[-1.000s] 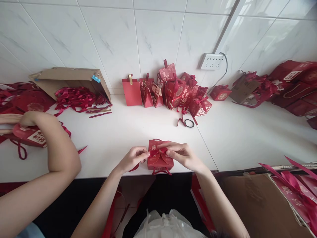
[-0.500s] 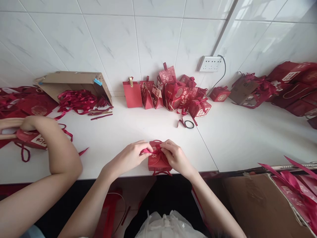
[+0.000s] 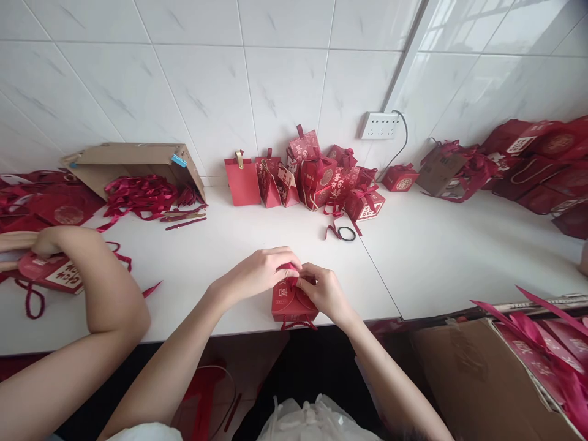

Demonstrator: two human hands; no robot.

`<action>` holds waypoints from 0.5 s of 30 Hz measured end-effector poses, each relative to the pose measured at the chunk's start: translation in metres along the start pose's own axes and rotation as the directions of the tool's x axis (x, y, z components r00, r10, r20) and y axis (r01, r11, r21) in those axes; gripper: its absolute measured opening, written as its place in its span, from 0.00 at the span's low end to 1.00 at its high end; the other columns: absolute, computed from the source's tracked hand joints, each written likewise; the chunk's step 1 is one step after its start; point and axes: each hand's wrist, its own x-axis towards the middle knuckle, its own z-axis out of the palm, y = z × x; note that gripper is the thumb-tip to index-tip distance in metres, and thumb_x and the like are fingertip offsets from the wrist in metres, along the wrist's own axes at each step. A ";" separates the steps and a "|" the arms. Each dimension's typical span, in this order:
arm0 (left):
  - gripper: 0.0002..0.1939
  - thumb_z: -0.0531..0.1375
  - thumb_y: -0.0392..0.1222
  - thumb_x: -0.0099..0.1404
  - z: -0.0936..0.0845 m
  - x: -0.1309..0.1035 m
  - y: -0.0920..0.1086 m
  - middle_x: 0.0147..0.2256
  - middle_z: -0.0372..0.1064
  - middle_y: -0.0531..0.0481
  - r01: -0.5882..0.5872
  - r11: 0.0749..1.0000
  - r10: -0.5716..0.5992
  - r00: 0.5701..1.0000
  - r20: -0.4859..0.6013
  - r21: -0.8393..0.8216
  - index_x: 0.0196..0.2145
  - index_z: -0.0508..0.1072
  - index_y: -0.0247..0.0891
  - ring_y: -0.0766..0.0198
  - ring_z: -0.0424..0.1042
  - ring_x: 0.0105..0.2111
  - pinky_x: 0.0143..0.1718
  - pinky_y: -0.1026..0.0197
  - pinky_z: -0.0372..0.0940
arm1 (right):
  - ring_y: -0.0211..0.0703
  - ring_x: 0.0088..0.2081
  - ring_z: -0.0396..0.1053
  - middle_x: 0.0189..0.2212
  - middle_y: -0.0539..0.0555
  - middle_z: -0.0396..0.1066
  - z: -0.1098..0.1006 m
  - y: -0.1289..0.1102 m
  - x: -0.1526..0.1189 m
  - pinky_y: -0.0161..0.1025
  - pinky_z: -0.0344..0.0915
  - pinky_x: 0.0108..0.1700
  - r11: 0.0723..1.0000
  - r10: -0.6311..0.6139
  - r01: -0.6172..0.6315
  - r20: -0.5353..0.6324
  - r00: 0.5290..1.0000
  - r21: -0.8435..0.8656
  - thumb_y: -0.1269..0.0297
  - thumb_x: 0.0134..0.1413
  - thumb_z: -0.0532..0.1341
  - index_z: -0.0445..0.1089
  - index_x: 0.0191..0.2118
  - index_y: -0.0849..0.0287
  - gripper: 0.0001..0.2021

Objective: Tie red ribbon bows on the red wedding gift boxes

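One red gift box (image 3: 294,309) sits at the desk's (image 3: 441,263) front edge, with two hands, the left hand (image 3: 260,271) and the right hand (image 3: 325,291), pinching one ribbon (image 3: 287,267) on it. Toward the back edge stand one plain bag (image 3: 245,187), two peaked cartons (image 3: 289,195), one lone small box (image 3: 399,179) and a cluster (image 3: 321,177) (too overlapped for a sure count). One black ring (image 3: 347,240) lies before the cluster. Near the back edge's left end are one cardboard tray (image 3: 110,153) and one ribbon heap (image 3: 140,195). One socket panel (image 3: 379,126) is mounted behind the back edge.
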 end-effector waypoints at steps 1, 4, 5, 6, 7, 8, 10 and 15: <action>0.10 0.52 0.34 0.62 0.000 0.002 -0.001 0.35 0.70 0.54 0.025 0.999 -0.025 1.000 -0.006 -0.036 0.34 0.72 0.41 0.66 0.69 0.33 0.35 0.65 0.62 | 0.39 0.31 0.69 0.29 0.49 0.74 0.000 0.000 0.000 0.36 0.65 0.35 1.000 -0.010 0.010 0.003 1.000 -0.007 0.68 0.51 0.56 0.71 0.34 0.56 0.07; 0.06 0.54 0.39 0.61 0.000 0.006 -0.004 0.32 0.71 0.54 0.075 0.989 -0.077 0.997 -0.007 -0.127 0.32 0.72 0.41 0.64 0.69 0.32 0.35 0.64 0.62 | 0.40 0.33 0.69 0.31 0.50 0.73 0.001 0.001 -0.001 0.38 0.64 0.37 0.997 -0.056 0.056 0.009 0.998 -0.051 0.67 0.52 0.56 0.70 0.33 0.55 0.06; 0.06 0.55 0.40 0.61 0.000 0.007 -0.005 0.32 0.70 0.54 0.077 0.986 -0.079 0.997 -0.006 -0.147 0.31 0.72 0.41 0.64 0.69 0.32 0.35 0.64 0.62 | 0.40 0.34 0.68 0.32 0.50 0.73 0.001 0.001 -0.002 0.38 0.64 0.37 0.996 -0.065 0.066 0.008 0.998 -0.061 0.67 0.52 0.55 0.70 0.32 0.55 0.06; 0.06 0.55 0.41 0.61 0.000 0.007 -0.006 0.31 0.70 0.54 0.073 0.984 -0.075 0.997 -0.007 -0.163 0.31 0.72 0.41 0.64 0.69 0.32 0.35 0.64 0.62 | 0.40 0.34 0.68 0.32 0.50 0.72 0.002 0.001 -0.002 0.38 0.64 0.37 0.996 -0.067 0.068 0.010 0.998 -0.059 0.67 0.52 0.56 0.69 0.32 0.55 0.05; 0.06 0.56 0.41 0.61 0.000 0.007 -0.007 0.31 0.70 0.54 0.068 0.982 -0.071 0.997 -0.009 -0.174 0.31 0.72 0.41 0.65 0.68 0.32 0.35 0.64 0.62 | 0.40 0.34 0.68 0.32 0.50 0.72 0.002 0.002 -0.002 0.38 0.64 0.37 0.997 -0.061 0.062 0.012 0.998 -0.038 0.67 0.52 0.56 0.68 0.32 0.55 0.04; 0.06 0.56 0.41 0.61 0.001 0.008 -0.008 0.31 0.70 0.54 0.065 0.981 -0.068 0.998 -0.012 -0.182 0.31 0.72 0.41 0.65 0.68 0.32 0.35 0.65 0.62 | 0.40 0.33 0.69 0.32 0.49 0.72 0.003 0.002 -0.002 0.38 0.64 0.37 0.999 -0.049 0.049 0.016 0.999 -0.003 0.67 0.52 0.56 0.67 0.33 0.56 0.04; 0.05 0.57 0.41 0.61 0.003 0.008 -0.012 0.31 0.70 0.55 0.072 0.979 -0.078 0.997 -0.025 -0.189 0.31 0.72 0.41 0.66 0.68 0.32 0.35 0.65 0.62 | 0.39 0.32 0.69 0.30 0.48 0.72 0.004 0.003 -0.002 0.37 0.64 0.36 0.996 -0.020 0.018 0.021 1.000 0.084 0.67 0.52 0.56 0.63 0.36 0.55 0.04; 0.08 0.55 0.44 0.62 0.017 0.009 -0.029 0.34 0.68 0.53 0.117 0.971 -0.135 0.988 -0.078 -0.207 0.30 0.71 0.40 0.66 0.67 0.32 0.35 0.64 0.61 | 0.38 0.29 0.68 0.27 0.47 0.73 0.004 0.007 -0.002 0.37 0.63 0.34 0.991 -0.006 0.007 -0.008 1.000 0.136 0.66 0.50 0.59 0.56 0.37 0.55 0.10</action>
